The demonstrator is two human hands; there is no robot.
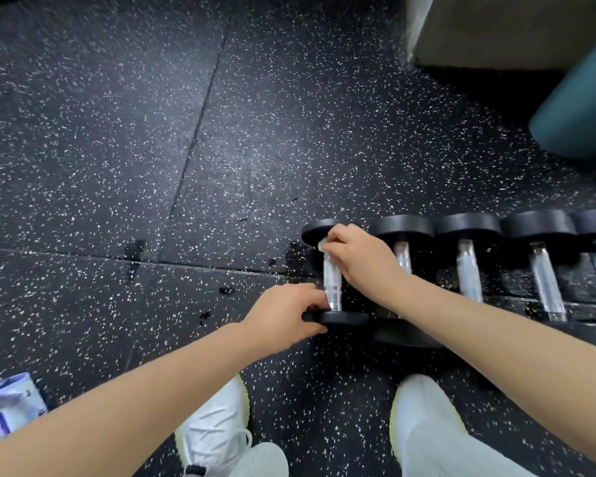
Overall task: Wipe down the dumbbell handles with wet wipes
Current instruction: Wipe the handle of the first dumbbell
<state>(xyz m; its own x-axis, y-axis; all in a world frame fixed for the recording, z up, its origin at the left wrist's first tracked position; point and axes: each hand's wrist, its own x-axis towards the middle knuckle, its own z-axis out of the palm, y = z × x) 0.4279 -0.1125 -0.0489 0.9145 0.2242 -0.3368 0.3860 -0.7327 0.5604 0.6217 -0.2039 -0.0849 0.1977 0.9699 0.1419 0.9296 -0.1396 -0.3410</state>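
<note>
Several black dumbbells with chrome handles lie side by side on the speckled black floor. The leftmost dumbbell has a knurled silver handle. My left hand grips its near black head. My right hand holds a white wet wipe wrapped round the far end of that handle, next to the far head. Most of the wipe is hidden under my fingers.
More dumbbells lie in a row to the right. A wet wipes pack lies at the bottom left. My white shoes stand near the dumbbells. A teal roll and a grey block are at the top right.
</note>
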